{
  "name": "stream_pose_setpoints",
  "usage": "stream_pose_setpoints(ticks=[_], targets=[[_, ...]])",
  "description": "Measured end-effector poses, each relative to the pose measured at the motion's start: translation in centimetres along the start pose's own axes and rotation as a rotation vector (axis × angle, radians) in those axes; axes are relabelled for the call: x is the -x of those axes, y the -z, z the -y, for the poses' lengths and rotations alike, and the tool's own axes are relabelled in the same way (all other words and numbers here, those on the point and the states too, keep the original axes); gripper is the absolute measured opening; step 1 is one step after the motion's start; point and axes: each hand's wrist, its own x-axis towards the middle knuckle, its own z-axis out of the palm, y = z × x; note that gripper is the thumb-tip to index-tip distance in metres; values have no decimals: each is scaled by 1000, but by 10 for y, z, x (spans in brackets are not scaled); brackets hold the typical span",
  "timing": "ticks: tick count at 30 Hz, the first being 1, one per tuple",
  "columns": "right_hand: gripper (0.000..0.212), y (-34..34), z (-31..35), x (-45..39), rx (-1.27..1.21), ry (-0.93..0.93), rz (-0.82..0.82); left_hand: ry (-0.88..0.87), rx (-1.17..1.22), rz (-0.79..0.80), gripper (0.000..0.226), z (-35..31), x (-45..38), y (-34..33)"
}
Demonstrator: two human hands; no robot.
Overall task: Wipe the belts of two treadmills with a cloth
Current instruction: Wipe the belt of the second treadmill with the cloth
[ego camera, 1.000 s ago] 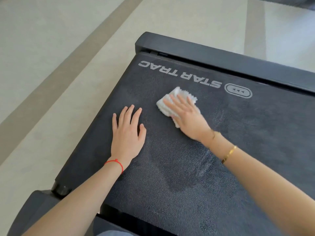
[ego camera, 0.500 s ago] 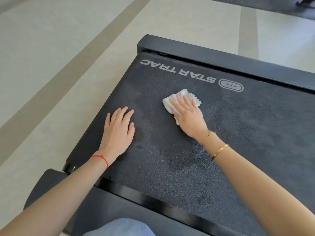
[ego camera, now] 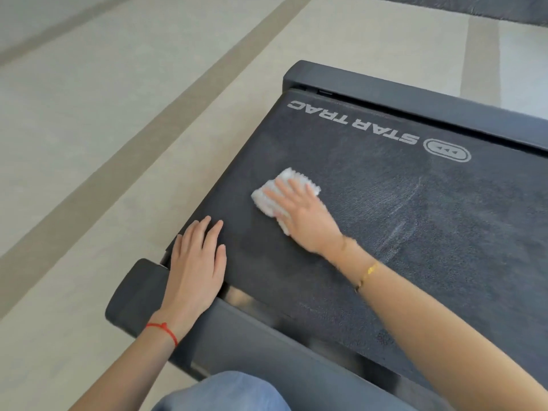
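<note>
right hand (ego camera: 302,215) presses a white crumpled cloth (ego camera: 277,192) flat-fingered onto the dark textured treadmill belt (ego camera: 415,232); beside the cloth, left hand (ego camera: 197,262) lies open, likely bracing.

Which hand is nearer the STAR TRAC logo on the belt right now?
Right. The right hand presses the white cloth just below the STAR TRAC logo; the left hand rests flat at the belt's near corner, farther away.

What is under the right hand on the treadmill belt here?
A white cloth lies flat under the right hand, whose straight fingers press it onto the belt. The cloth's edges stick out past the fingers; its middle is covered by the hand.
</note>
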Motion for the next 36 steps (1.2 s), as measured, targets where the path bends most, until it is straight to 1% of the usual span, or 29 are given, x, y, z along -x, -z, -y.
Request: stream_pose_setpoints(ticks=[2,3,4,6,8,10,12,14,16,18,20,21,22,24,26,27,28,29,30,31,33,34,36], targets=[[49,2,-6,-27,-75,-177,-21,8,-8,3,46,3,8,1],[50,1,0,-35,-89,-189,-33,27,0,0,47,4,10,1],[51,-1,10,-37,-80,-142,-48,53,13,-6,47,6,12,1],[55,-5,43,-23,-20,76,-70,99,39,-26,49,9,14,1],[60,-10,70,5,-85,274,-41,115,61,-51,49,10,14,0],[57,-12,72,18,-194,351,-7,119,69,-64,48,10,14,-1],[55,-13,57,8,-158,378,-2,107,47,-63,48,10,14,-2],[56,-14,38,-21,-72,273,-9,97,17,-53,48,10,14,-4],[56,-9,19,-61,15,96,-14,98,-2,-48,48,10,14,-5],[55,-2,4,-96,-2,-83,-1,108,-7,-49,48,10,13,-7],[53,2,1,-122,-53,-151,-7,111,-12,-49,49,9,13,-8],[53,2,8,-129,-54,-134,-8,110,-18,-52,49,9,13,-8],[53,1,19,-131,-39,-77,-2,108,-25,-57,48,10,12,-8],[52,-5,49,-118,-22,139,0,102,-33,-62,48,11,12,-9],[51,-12,61,-98,-90,318,18,99,-36,-63,48,13,12,-10],[50,-11,56,-94,-124,361,31,101,-38,-64,48,13,12,-10],[51,-10,44,-96,-128,361,25,101,-43,-61,48,13,11,-9],[51,-10,31,-102,-102,319,-2,100,-49,-58,49,13,11,-9],[52,-10,15,-110,-59,238,-21,99,-52,-57,50,12,10,-9],[52,-9,-1,-119,-28,122,-17,99,-55,-55,51,12,10,-8],[51,-6,-19,-129,-57,-91,6,107,-55,-54,50,13,10,-9],[51,-6,-18,-129,-78,-131,2,110,-52,-56,49,13,10,-9],[51,-8,-4,-115,-94,-122,8,108,-50,-50,48,13,10,-10]])
